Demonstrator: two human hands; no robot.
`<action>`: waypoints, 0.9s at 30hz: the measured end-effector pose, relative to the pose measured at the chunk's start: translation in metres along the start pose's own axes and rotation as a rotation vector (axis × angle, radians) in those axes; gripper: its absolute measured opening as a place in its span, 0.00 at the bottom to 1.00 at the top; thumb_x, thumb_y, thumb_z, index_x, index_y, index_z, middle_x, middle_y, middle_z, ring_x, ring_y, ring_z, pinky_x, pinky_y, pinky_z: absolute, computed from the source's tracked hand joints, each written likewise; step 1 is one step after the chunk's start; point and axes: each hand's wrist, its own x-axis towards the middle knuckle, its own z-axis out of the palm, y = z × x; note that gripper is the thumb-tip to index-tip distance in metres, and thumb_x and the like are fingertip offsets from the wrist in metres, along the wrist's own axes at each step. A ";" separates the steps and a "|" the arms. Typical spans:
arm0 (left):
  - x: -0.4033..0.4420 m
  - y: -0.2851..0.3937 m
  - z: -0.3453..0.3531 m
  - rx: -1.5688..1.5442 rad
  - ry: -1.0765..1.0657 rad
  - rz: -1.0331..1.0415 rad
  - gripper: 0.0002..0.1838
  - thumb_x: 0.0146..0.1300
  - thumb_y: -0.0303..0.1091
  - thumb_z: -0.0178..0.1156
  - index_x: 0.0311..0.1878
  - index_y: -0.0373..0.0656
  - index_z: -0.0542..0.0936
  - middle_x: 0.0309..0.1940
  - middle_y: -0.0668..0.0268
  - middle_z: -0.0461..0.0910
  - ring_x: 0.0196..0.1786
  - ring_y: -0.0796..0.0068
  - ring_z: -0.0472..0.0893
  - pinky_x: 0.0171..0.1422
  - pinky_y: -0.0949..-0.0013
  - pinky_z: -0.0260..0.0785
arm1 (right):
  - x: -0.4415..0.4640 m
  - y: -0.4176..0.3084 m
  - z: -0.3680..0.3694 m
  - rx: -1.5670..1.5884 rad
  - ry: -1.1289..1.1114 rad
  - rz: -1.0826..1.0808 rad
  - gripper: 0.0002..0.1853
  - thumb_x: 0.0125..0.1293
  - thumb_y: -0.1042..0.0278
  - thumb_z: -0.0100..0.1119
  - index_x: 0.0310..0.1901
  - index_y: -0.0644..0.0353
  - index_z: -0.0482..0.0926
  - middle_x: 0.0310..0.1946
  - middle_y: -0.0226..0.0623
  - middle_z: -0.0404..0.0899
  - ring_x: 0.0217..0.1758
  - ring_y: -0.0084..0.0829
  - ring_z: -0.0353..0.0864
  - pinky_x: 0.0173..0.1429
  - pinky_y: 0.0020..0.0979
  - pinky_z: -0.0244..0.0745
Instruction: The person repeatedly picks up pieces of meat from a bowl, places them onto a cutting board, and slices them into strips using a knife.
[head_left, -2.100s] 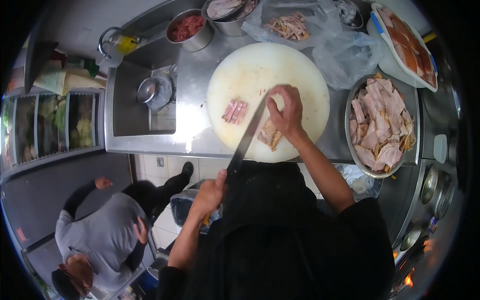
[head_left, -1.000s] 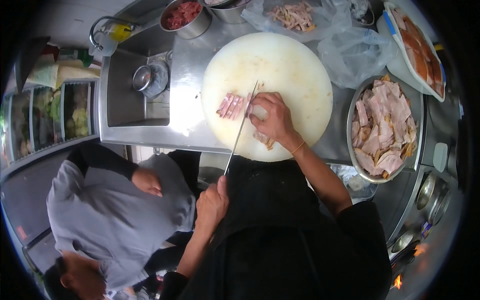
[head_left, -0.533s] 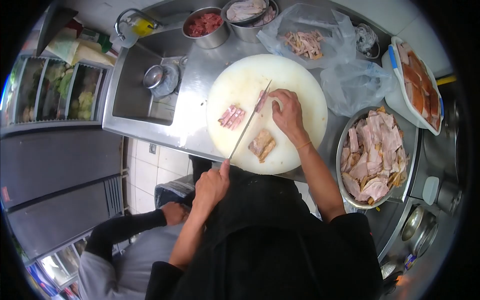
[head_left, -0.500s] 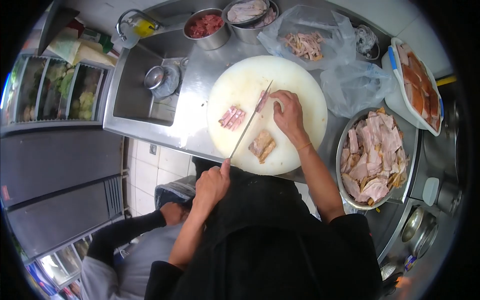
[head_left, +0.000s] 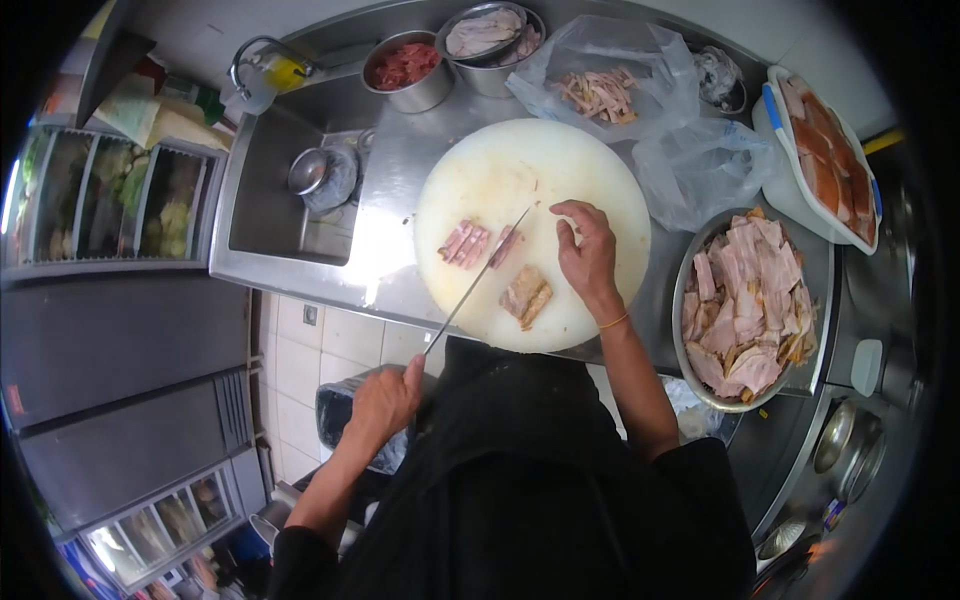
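Gripping a long knife (head_left: 472, 282) in the head view, the left hand (head_left: 386, 402) is closed round the handle just off the worktop's (head_left: 386, 215) near edge. The blade slants up over the round white cutting board (head_left: 600, 165), alongside one narrow meat strip (head_left: 508, 246); whether it touches the strip is unclear. The right hand (head_left: 582, 240) is over the board's right part, thumb and forefinger spread apart, an orange band (head_left: 614, 321) at its wrist.

Left of the blade, a small row of cut meat strips (head_left: 464, 244) lies together on the board. Right of the blade, nearer the board's front edge, sits a browned chunk of meat (head_left: 526, 296). Beyond the board to the right stands a metal basin (head_left: 738, 405) heaped with pale meat slices (head_left: 750, 280). A clear plastic bag (head_left: 655, 75) behind the board bears more strips, beside a steel pot (head_left: 422, 96) of red meat. A sink (head_left: 285, 256) opens on the left.
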 end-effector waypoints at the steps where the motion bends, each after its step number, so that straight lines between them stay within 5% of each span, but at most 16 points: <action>1: -0.006 -0.003 -0.001 -0.009 -0.016 -0.033 0.34 0.79 0.58 0.47 0.33 0.34 0.84 0.32 0.38 0.84 0.39 0.31 0.84 0.49 0.40 0.77 | -0.002 -0.005 0.002 0.021 -0.001 -0.010 0.10 0.66 0.79 0.61 0.47 0.58 0.85 0.49 0.39 0.85 0.56 0.44 0.80 0.63 0.41 0.75; 5: -0.022 -0.012 -0.003 -0.028 -0.044 -0.115 0.35 0.79 0.59 0.48 0.31 0.34 0.84 0.31 0.37 0.83 0.41 0.32 0.84 0.51 0.40 0.77 | 0.013 -0.042 0.016 0.033 -0.027 -0.223 0.13 0.70 0.72 0.62 0.55 0.59 0.83 0.56 0.45 0.83 0.63 0.50 0.77 0.69 0.44 0.71; 9: -0.025 -0.014 -0.002 -0.029 -0.012 -0.091 0.34 0.78 0.59 0.49 0.28 0.35 0.83 0.28 0.37 0.83 0.38 0.31 0.84 0.47 0.40 0.78 | 0.046 -0.105 0.033 0.040 -0.155 -0.436 0.26 0.75 0.56 0.57 0.70 0.58 0.74 0.76 0.49 0.65 0.83 0.56 0.53 0.82 0.56 0.50; 12: -0.025 -0.019 0.007 0.034 0.049 -0.046 0.34 0.78 0.59 0.49 0.27 0.36 0.82 0.26 0.38 0.83 0.35 0.31 0.84 0.44 0.41 0.78 | 0.052 -0.120 0.062 -0.161 -0.143 -0.621 0.32 0.76 0.51 0.52 0.75 0.59 0.67 0.82 0.48 0.53 0.87 0.56 0.42 0.84 0.61 0.41; 15: -0.019 -0.009 0.011 0.163 0.038 -0.039 0.35 0.78 0.59 0.48 0.30 0.34 0.84 0.27 0.38 0.83 0.34 0.31 0.84 0.43 0.41 0.79 | 0.014 -0.042 0.126 -0.372 -0.757 -0.328 0.34 0.80 0.47 0.43 0.80 0.57 0.57 0.86 0.45 0.41 0.88 0.59 0.31 0.86 0.58 0.36; 18: -0.002 -0.014 -0.002 -0.132 -0.121 -0.048 0.39 0.79 0.61 0.44 0.33 0.30 0.85 0.30 0.35 0.83 0.40 0.29 0.83 0.49 0.41 0.76 | 0.035 -0.025 0.139 -0.448 -0.628 -0.427 0.33 0.81 0.48 0.40 0.80 0.57 0.57 0.86 0.46 0.42 0.88 0.59 0.31 0.87 0.58 0.34; 19: -0.001 -0.016 -0.006 -0.230 -0.201 -0.114 0.40 0.79 0.62 0.43 0.34 0.30 0.85 0.30 0.34 0.82 0.42 0.28 0.83 0.51 0.40 0.75 | 0.045 -0.020 0.139 -0.124 -0.457 -0.301 0.33 0.77 0.56 0.52 0.78 0.61 0.60 0.83 0.49 0.51 0.86 0.58 0.41 0.85 0.61 0.40; 21: 0.008 -0.018 -0.015 -0.443 -0.343 -0.238 0.42 0.80 0.63 0.40 0.34 0.28 0.84 0.32 0.32 0.82 0.46 0.26 0.81 0.56 0.39 0.71 | 0.060 -0.006 0.122 0.085 -0.148 -0.377 0.29 0.75 0.65 0.56 0.74 0.62 0.65 0.78 0.51 0.61 0.83 0.54 0.55 0.84 0.52 0.53; 24: 0.007 -0.027 -0.016 -0.470 -0.378 -0.219 0.45 0.80 0.65 0.36 0.34 0.28 0.84 0.34 0.30 0.81 0.52 0.25 0.79 0.60 0.40 0.68 | 0.060 -0.025 0.061 0.166 -0.058 -0.171 0.14 0.72 0.70 0.57 0.56 0.60 0.80 0.59 0.50 0.80 0.65 0.50 0.77 0.71 0.43 0.70; 27: 0.004 -0.028 -0.007 -0.463 -0.372 -0.230 0.44 0.80 0.65 0.37 0.34 0.28 0.85 0.36 0.30 0.81 0.51 0.25 0.79 0.60 0.40 0.69 | 0.030 -0.015 0.034 -0.107 -0.399 -0.062 0.13 0.64 0.69 0.64 0.49 0.60 0.84 0.53 0.46 0.83 0.61 0.48 0.78 0.67 0.44 0.73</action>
